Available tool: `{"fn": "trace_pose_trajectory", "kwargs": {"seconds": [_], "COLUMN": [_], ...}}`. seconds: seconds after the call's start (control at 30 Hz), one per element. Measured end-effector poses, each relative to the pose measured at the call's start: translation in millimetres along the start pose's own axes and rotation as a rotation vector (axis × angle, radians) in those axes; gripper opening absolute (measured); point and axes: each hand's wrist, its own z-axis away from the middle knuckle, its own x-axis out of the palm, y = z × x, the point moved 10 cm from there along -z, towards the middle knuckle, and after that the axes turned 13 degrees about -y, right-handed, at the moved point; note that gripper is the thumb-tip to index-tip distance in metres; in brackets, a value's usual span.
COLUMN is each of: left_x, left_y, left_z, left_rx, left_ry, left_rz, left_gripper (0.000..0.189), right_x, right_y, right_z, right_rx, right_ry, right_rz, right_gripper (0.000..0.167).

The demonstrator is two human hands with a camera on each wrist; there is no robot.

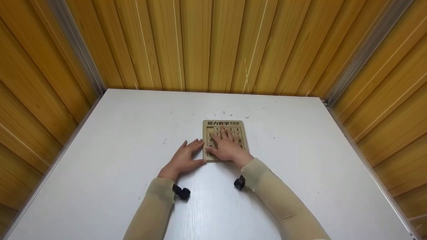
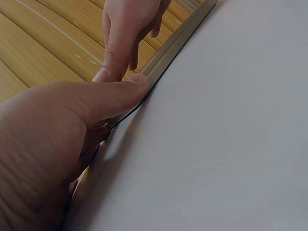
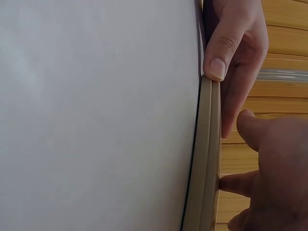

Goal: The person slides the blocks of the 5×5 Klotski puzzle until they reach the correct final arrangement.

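Observation:
A tan sliding number puzzle [image 1: 204, 133] lies flat on the white table, with dark characters across its top and rows of numbered tiles below. An empty slot shows at the upper left of its grid. My right hand [image 1: 228, 148] is spread over the tiles and hides several of them; in the right wrist view one finger [image 3: 236, 184] touches the puzzle's face. Along the left side rests my left hand [image 1: 184, 158], its thumb [image 2: 113, 96] against the near left corner and its fingers extended by the left edge.
The white table [image 1: 100, 160] reaches back to yellow wood-look panels [image 1: 196, 46], with more panels on both sides and grey metal posts [image 1: 80, 50] at the corners. Small marks [image 1: 230, 114] dot the tabletop behind the puzzle. Each wrist carries a small black camera [image 1: 182, 193].

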Motion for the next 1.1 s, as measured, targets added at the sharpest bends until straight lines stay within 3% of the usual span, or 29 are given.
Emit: {"fn": "trace_pose_trajectory", "kwargs": {"seconds": [0.2, 0.43, 1.1], "left_x": [1.2, 2.1, -1.3], "left_y": [-1.4, -1.2, 4.8], "left_z": [-0.7, -1.1, 0.7], "left_rx": [-0.007, -0.023, 0.015], "left_ry": [0.004, -0.007, 0.005], "left_rz": [-0.007, -0.019, -0.022], "left_gripper": [0.079, 0.078, 0.075], "right_x": [-9, -9, -3], "right_y": [13, 23, -1], "right_z": [-3.4, -8.0, -18.8], "right_rx": [0.039, 0.103, 0.092], "right_ry": [0.053, 0.051, 0.018], "right_rz": [-0.067, -0.057, -0.050], "right_gripper": [0.076, 0.080, 0.082]}}
